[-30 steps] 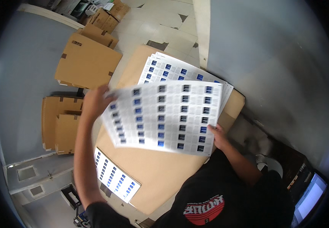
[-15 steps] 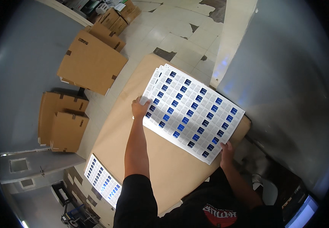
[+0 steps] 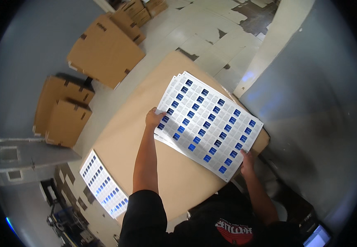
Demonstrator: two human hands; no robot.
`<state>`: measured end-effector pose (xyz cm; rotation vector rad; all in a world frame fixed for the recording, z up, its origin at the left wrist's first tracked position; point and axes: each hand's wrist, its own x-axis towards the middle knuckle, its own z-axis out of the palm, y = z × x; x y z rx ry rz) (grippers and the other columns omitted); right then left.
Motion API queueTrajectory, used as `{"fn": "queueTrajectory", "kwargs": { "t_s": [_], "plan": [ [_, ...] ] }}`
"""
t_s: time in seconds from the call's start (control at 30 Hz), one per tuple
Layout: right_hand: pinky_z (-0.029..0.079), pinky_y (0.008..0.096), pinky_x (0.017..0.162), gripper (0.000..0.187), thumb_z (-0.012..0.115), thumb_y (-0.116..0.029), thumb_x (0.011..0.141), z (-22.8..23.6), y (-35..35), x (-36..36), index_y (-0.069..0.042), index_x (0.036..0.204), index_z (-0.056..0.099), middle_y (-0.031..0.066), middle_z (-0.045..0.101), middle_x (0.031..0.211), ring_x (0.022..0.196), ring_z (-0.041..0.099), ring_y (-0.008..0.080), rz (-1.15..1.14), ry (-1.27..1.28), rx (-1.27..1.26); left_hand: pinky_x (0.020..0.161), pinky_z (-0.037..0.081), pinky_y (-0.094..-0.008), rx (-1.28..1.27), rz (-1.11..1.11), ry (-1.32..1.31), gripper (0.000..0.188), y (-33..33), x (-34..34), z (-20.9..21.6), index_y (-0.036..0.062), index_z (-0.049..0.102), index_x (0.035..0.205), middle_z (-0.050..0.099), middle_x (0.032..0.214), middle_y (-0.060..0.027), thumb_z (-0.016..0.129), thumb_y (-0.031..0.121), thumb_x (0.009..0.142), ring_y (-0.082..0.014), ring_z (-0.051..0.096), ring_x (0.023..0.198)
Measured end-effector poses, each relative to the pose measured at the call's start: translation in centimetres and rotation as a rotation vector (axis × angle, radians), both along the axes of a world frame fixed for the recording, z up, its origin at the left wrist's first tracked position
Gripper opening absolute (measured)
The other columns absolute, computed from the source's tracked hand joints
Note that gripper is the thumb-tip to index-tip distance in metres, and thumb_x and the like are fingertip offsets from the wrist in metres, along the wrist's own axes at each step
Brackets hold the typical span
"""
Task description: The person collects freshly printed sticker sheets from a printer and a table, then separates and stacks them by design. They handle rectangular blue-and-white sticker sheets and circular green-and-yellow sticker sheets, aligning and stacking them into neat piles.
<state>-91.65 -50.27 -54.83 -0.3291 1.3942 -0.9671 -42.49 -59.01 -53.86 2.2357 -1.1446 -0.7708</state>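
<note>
Printed sheet (image 3: 207, 131) — flat atop a paper stack (image 3: 173, 83)
Left hand (image 3: 154, 118) at its left edge; right hand (image 3: 247, 161) at its right — how closed each is, I cannot tell.

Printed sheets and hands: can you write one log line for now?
printed sheets: uneven stack on brown table | left hand: at left edge | right hand: at right edge

The tiny print (image 3: 197, 87) on the top sheet (image 3: 210, 127) is illegible.
</note>
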Motion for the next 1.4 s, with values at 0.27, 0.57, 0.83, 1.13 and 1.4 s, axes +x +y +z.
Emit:
{"fn": "queueTrajectory", "kwargs": {
  "t_s": [0.27, 0.57, 0.83, 1.13, 1.4],
  "plan": [
    [0.051, 0.0312, 0.080, 0.029, 0.067, -0.011, 0.085, 1.9, 5.6, -7.4, 0.002, 0.111, 0.063, 0.0106, 0.068, 0.102, 0.087, 0.066, 0.0194, 0.473, 0.198, 0.121, 0.081, 0.052, -0.0312, -0.071, 0.380, 0.697, 0.039, 32.2, -8.4, -1.1, -0.0022, 0.060, 0.113, 0.069, 0.103, -0.0101, 0.074, 0.016, 0.082, -0.0171, 0.065, 0.090],
    [0.052, 0.0295, 0.075, 0.028, 0.065, -0.012, 0.088, 4.4, 8.6, -4.5, 0.003, 0.112, 0.063, 0.0091, 0.069, 0.101, 0.085, 0.067, 0.0167, 0.732, 0.299, 0.019, 0.080, 0.052, -0.0312, -0.224, 0.572, 0.795, 0.037, 46.1, -12.5, -3.9, -0.0055, 0.056, 0.112, 0.068, 0.102, -0.0133, 0.071, 0.014, 0.085, -0.0178, 0.064, 0.089],
    [0.050, 0.0304, 0.060, 0.031, 0.066, -0.029, 0.090, 7.2, 7.1, 2.3, 0.000, 0.102, 0.068, 0.0089, 0.070, 0.084, 0.068, 0.066, 0.0160, 0.788, 0.605, -0.355, 0.065, 0.052, -0.0361, -0.127, 0.378, 0.376, 0.042, 41.7, -6.1, 0.2, 0.0007, 0.068, 0.102, 0.071, 0.082, -0.0149, 0.066, 0.039, 0.085, -0.0258, 0.069, 0.073],
    [0.053, 0.0452, 0.068, 0.032, 0.056, -0.026, 0.090, 10.0, 17.7, 12.0, 0.000, 0.075, 0.068, 0.0216, 0.064, 0.092, 0.077, 0.066, 0.0356, 1.136, 1.664, -1.200, 0.064, 0.054, -0.0412, 0.039, -0.001, -0.523, 0.019, 38.3, -17.0, 8.9, 0.0062, 0.068, 0.085, 0.067, 0.084, -0.0154, 0.056, 0.021, 0.088, -0.0292, 0.068, 0.077],
    [0.052, 0.0383, 0.064, 0.029, 0.061, -0.022, 0.090, 15.0, 17.0, 5.1, 0.005, 0.084, 0.069, 0.0190, 0.069, 0.080, 0.069, 0.068, 0.0301, 1.193, 1.398, -0.906, 0.068, 0.054, -0.0431, -0.082, 0.025, -0.319, 0.026, 44.6, -13.2, 7.0, 0.0017, 0.066, 0.086, 0.069, 0.090, -0.0157, 0.058, 0.026, 0.089, -0.0331, 0.067, 0.082]
  ]
}}
